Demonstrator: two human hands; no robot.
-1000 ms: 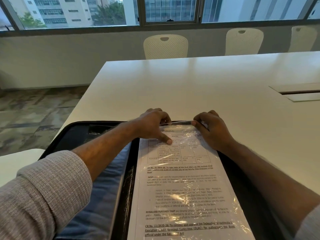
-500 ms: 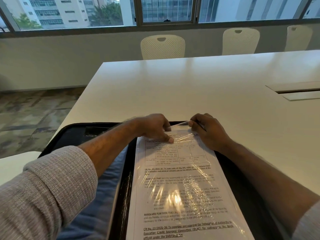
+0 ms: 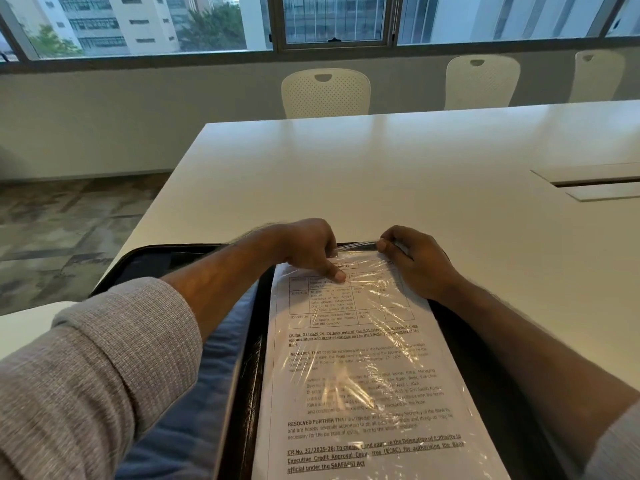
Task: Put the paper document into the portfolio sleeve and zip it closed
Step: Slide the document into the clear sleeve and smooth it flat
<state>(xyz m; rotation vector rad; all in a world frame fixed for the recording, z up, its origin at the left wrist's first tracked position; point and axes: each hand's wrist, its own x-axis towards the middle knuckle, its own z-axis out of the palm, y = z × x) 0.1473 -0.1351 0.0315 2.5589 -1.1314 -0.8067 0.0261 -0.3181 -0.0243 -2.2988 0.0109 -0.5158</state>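
sleeve (image 3: pixel 367 358) mouth pinched by both hands, left hand (image 3: pixel 308 249), right hand (image 3: pixel 415 261) | document (image 3: pixel 346 386) seated deeper than before | zipping remains

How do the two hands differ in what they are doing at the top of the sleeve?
The left hand presses its thumb flat on the clear sleeve over the paper document, while the right hand pinches the sleeve's top edge in a fingertip grip. The left hand sits at the top left corner, the right hand at the top right. Both work the sleeve's far edge, inside the open black portfolio.
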